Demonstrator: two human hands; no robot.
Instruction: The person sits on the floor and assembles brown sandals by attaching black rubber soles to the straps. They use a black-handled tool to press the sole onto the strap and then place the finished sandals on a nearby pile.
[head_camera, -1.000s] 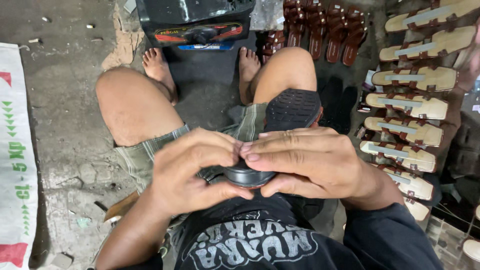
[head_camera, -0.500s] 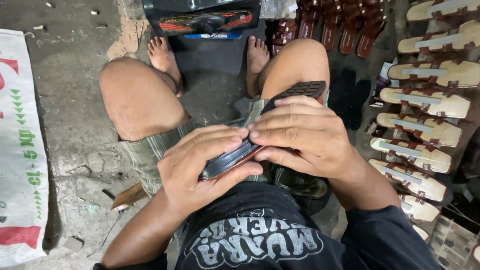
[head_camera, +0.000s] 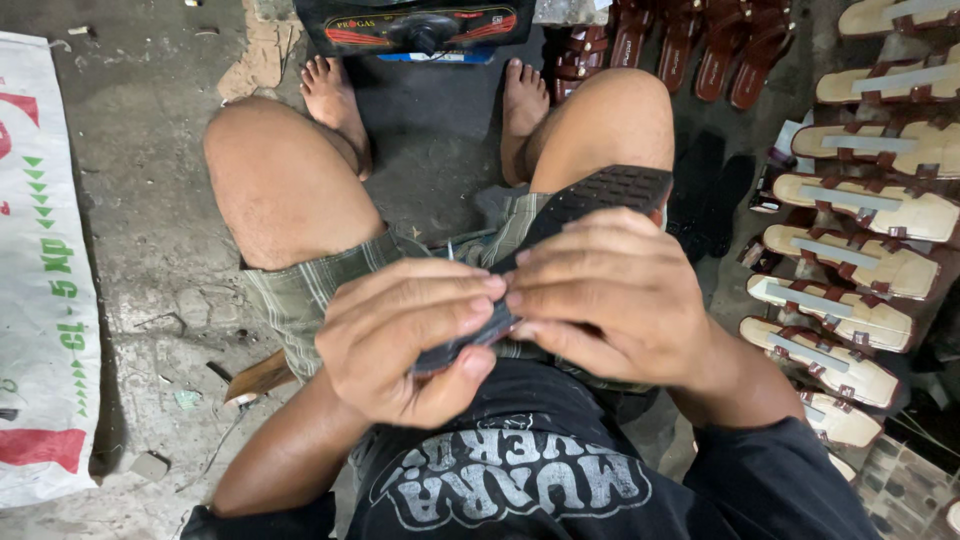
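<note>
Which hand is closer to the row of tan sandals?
The right hand. It grips the black sole on the side where the tan sandals lie, though it does not touch them. The left hand holds the sole's near end, farther from them.

Rows of tan sandals with brown straps (head_camera: 868, 210) on the right, dark brown sandals (head_camera: 700, 50) at top, a black gas stove (head_camera: 415, 25) ahead, a white printed sack (head_camera: 40, 300) on the concrete floor (head_camera: 140, 130) at left
</note>
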